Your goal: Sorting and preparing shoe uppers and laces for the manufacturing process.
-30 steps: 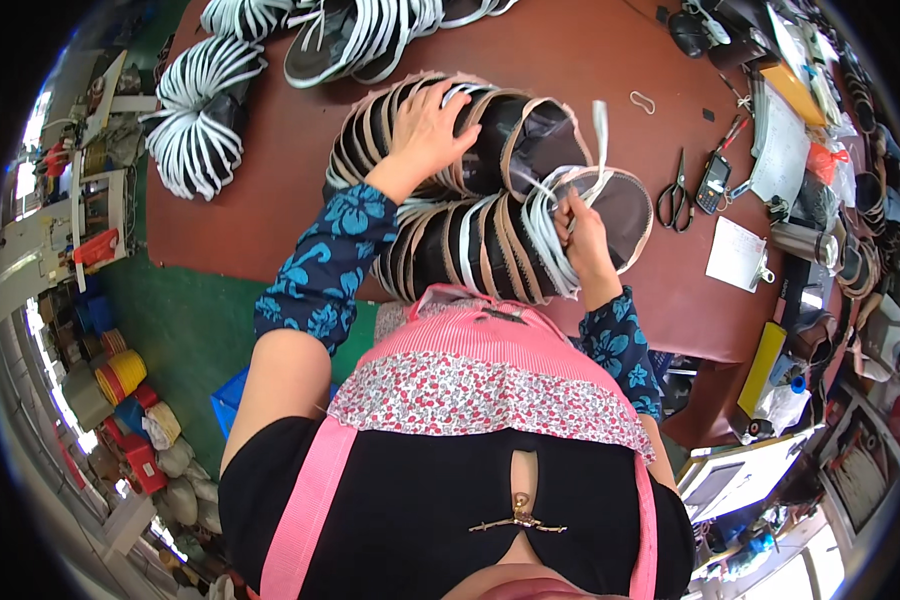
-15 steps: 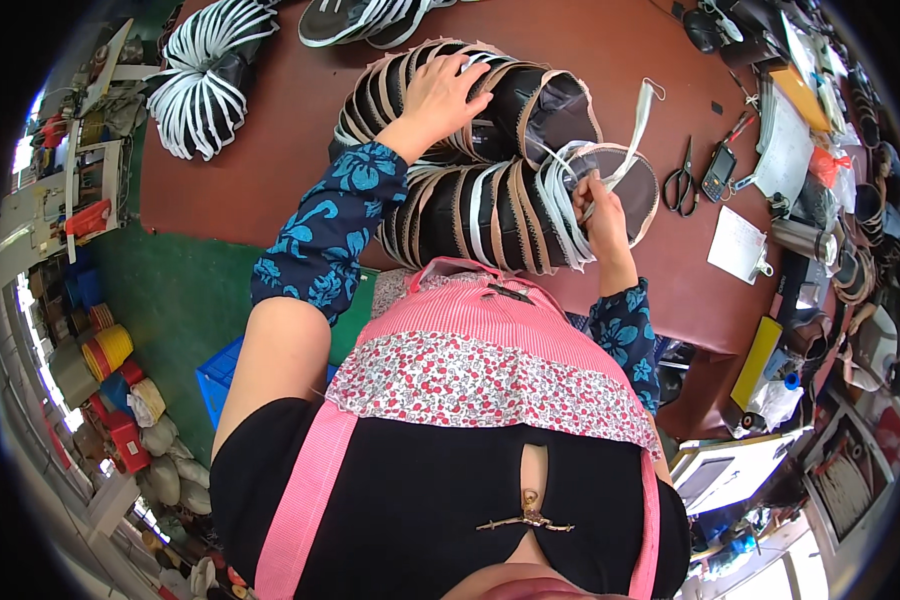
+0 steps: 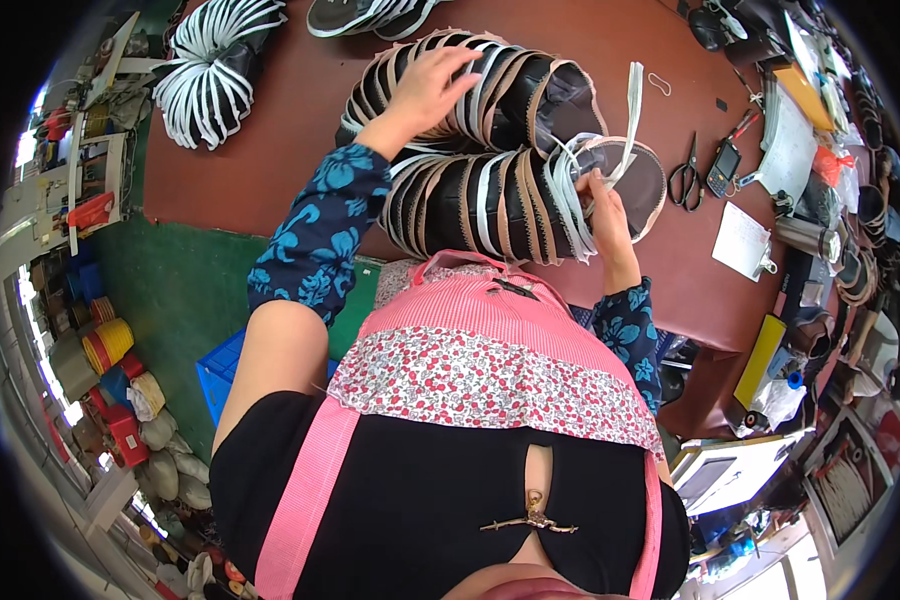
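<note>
Two curved rows of nested black shoe uppers with tan and white edges lie on the table, a far row (image 3: pixel 562 108) and a near row (image 3: pixel 448 212). My left hand (image 3: pixel 426 92) is over the far row, its fingers stretched out and holding nothing. At the right end of the near row, my right hand (image 3: pixel 610 225) is closed in a pinch on a white strip (image 3: pixel 634 112), whose free end points up and away. Whether the strip passes around the row is hidden by my fingers. A dark rounded upper (image 3: pixel 642 180) ends the near row.
Black scissors (image 3: pixel 685 185), a handheld device (image 3: pixel 723 168) and a clipboard with paper (image 3: pixel 740 240) lie to the right. A thin pale loop (image 3: pixel 660 84) sits beyond the strip. More white-edged bundles (image 3: pixel 205 90) stand at the far left. The red-brown table (image 3: pixel 250 190) borders a green floor.
My left hand has shifted slightly left, over the far row. The strip's free end has swung left and stands straighter, apart from the pale loop. My right hand keeps its pinch.
</note>
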